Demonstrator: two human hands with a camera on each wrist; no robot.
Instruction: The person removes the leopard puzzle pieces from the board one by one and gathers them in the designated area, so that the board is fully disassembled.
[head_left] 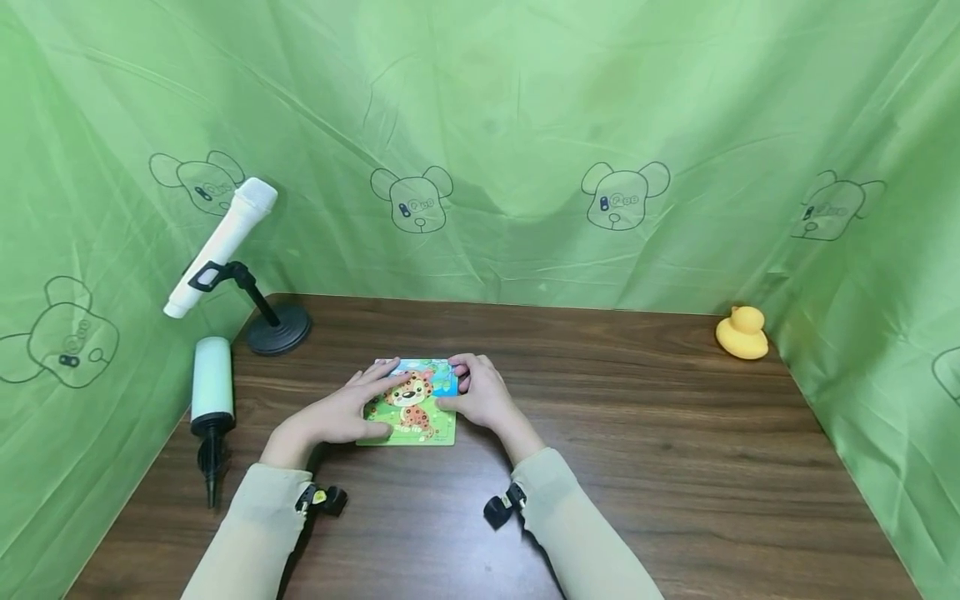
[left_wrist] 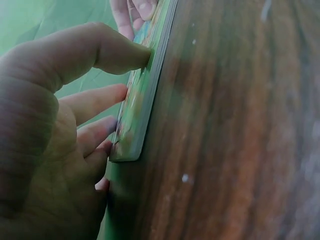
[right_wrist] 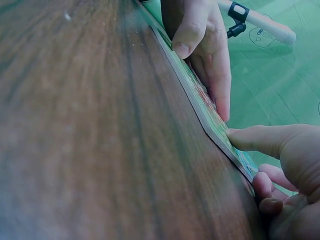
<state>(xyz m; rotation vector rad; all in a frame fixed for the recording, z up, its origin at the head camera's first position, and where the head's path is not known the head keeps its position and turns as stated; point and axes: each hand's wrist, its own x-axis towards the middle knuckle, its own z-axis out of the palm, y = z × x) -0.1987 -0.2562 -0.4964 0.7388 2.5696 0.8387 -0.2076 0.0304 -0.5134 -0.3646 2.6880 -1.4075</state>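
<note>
Spreading the left hand (head_left: 341,414) over the left part of the board (head_left: 416,417), resting its thumb close to the near edge and reaching its fingers toward the far edge. Pinching the right edge, near the far right corner, with the right hand (head_left: 486,398), laying its thumb on the printed face and curling its fingers at the rim. Holding the board flat on the table (head_left: 637,467), left of the middle and nearer to the far edge.

Leaving a wide stretch of wood on the right, running out to the duck (head_left: 742,333) near the far right corner. Leaving a narrower stretch on the left, ending at the pump (head_left: 212,379) along the left edge, and a strip on the far side, ending at the curtain (head_left: 517,233). Meeting the stand (head_left: 279,329) and its mic (head_left: 221,246) at the far left, well apart from the left hand. Having room on the near side too, between the sleeves (head_left: 255,533).

Seeing the leopard (head_left: 412,390) clearly only from the head view, and finding duck and pump there alone. Making out stacked layers along the near edge from the left wrist view. Catching bent right fingers against the rim from the right wrist view, with the mic beyond. Being unable to tell the right fingertips' reach under the board.
</note>
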